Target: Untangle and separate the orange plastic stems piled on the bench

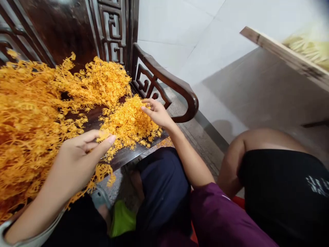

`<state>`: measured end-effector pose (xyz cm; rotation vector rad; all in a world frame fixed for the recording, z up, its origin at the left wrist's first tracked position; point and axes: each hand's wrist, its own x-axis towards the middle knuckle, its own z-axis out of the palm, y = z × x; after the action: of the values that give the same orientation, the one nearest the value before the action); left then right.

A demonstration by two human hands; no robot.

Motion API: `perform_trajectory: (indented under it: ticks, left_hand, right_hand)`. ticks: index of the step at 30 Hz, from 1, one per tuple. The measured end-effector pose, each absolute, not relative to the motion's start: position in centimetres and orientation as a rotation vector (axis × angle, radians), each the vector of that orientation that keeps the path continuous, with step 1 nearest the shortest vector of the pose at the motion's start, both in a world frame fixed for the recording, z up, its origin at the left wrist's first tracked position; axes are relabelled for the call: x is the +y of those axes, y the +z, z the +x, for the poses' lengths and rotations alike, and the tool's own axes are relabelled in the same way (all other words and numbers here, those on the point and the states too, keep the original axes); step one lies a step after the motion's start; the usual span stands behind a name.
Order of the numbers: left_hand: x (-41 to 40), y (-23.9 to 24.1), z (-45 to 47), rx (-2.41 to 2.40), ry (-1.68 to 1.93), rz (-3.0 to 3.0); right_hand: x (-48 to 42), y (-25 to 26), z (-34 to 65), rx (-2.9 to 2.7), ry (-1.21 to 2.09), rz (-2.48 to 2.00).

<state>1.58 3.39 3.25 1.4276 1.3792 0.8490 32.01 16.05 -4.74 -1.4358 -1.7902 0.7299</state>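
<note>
Orange-yellow artificial flowers (28,113) lie heaped on a dark wooden bench, with a smaller, brighter bunch (131,118) at its right front edge. My left hand (79,154) is closed, thumb against bent fingers, on a small yellow flower piece (103,135) in front of that bunch. Some fingers are hidden behind the hand. At the bunch's upper right side is my right hand (156,111), in a purple sleeve. Its thumb and fingers are a little apart, close to or touching the flowers, and I see nothing between them.
The bench's curved armrest (185,96) rises right beside my right hand. A bare-kneed person in black shorts (280,192) sits at the right. A wooden board (280,51) juts in at the upper right, with pale yellow material (311,51) behind it. A green shoe (123,218) is below.
</note>
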Motion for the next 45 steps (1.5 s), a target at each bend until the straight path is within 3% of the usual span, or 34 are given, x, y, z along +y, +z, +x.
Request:
perform_trajectory:
  ticks: [4,10,19,23,27,29,34,40,45]
  left_hand:
    - [4.0,3.2,2.5,1.443,0.822,1.41]
    - [4.2,2.7,3.5,1.35,0.783,1.499]
    - [3.9,3.5,4.3,1.333,0.761,1.452]
    - [4.1,3.1,4.3,1.265,0.799,1.534]
    - [2.7,3.7,4.0,1.147,0.724,1.558]
    - [1.9,4.1,3.2,1.138,0.682,1.546]
    - [3.0,3.7,0.7,1.43,0.823,1.306]
    - [4.7,3.5,0.6,1.279,0.968,1.082]
    - [4.8,3.3,1.9,1.165,0.94,1.103]
  right_hand:
    - [13.7,-2.2,29.6,-1.888,0.539,-1.295]
    - [8.8,1.9,24.4,-2.07,1.055,-0.733]
    - [9.4,1.0,23.5,-1.661,1.034,-0.948]
    - [10.8,0.0,24.0,-1.732,0.825,-0.988]
    - [14.6,-2.1,28.0,-1.577,0.257,-1.27]
    - [16.0,-3.1,30.7,-1.475,0.131,-1.367]
    - [15.8,-5.1,33.9,-1.781,0.655,-1.478]
    - [15.4,-5.2,33.9,-1.875,0.727,-1.457]
    - [13.6,-2.1,31.1,-1.793,0.778,-1.191]
